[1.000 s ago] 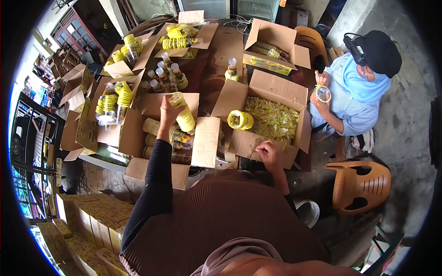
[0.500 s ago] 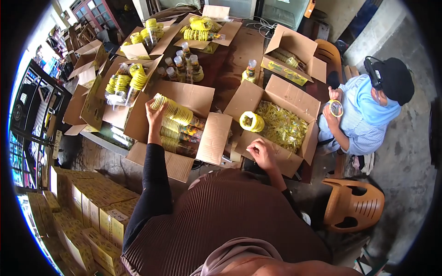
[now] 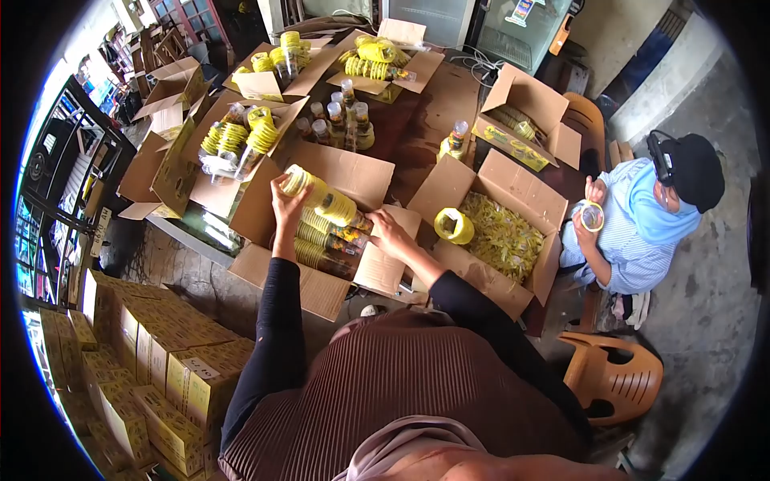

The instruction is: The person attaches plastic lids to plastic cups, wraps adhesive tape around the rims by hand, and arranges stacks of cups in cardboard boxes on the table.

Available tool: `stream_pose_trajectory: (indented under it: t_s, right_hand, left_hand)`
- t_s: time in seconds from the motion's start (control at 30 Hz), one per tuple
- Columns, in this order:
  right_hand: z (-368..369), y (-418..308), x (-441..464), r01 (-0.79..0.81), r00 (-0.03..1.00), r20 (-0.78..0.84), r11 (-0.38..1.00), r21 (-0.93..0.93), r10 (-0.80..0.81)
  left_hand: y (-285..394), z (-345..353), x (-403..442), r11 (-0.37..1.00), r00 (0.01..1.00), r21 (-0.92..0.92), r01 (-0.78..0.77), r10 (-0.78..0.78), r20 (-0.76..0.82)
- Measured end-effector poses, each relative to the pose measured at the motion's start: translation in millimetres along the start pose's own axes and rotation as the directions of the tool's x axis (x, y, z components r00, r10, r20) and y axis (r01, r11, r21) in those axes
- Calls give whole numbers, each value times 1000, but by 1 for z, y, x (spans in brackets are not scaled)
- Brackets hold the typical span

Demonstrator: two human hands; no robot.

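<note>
My left hand grips the upper left end of a long stack of yellow-rimmed plastic cups, tilted above an open cardboard box. At the stack's lower right end, my right hand has its fingers closed on the printed, darker end part. Beneath, more yellow-rimmed stacks lie side by side inside the box. To the right, another open box holds many small yellow pieces, too small to name. A short yellow ring-shaped stack sits at its left side.
Several clear jars stand mid-table. More open boxes with yellow stacks line the left and back. A co-worker at the right holds a yellow-rimmed cup. An orange chair and stacked closed cartons are nearby.
My right hand has moved left, from beside the box of yellow pieces to the stack's right end. My left hand still holds the stack. The camera view has shifted slightly.
</note>
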State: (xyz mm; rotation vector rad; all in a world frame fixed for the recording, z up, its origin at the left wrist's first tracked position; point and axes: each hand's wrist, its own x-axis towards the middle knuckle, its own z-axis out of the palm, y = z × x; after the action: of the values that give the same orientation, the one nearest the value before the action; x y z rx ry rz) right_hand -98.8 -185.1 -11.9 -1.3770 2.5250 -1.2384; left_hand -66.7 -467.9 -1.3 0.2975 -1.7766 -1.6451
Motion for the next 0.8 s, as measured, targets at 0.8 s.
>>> stream_pose_trajectory:
  t_s: [0.8]
  right_hand:
    - [-75,-87,68,-92,985,-84,871,483,150]
  left_hand:
    - [161,79,10,830,865,-558,23,264,428]
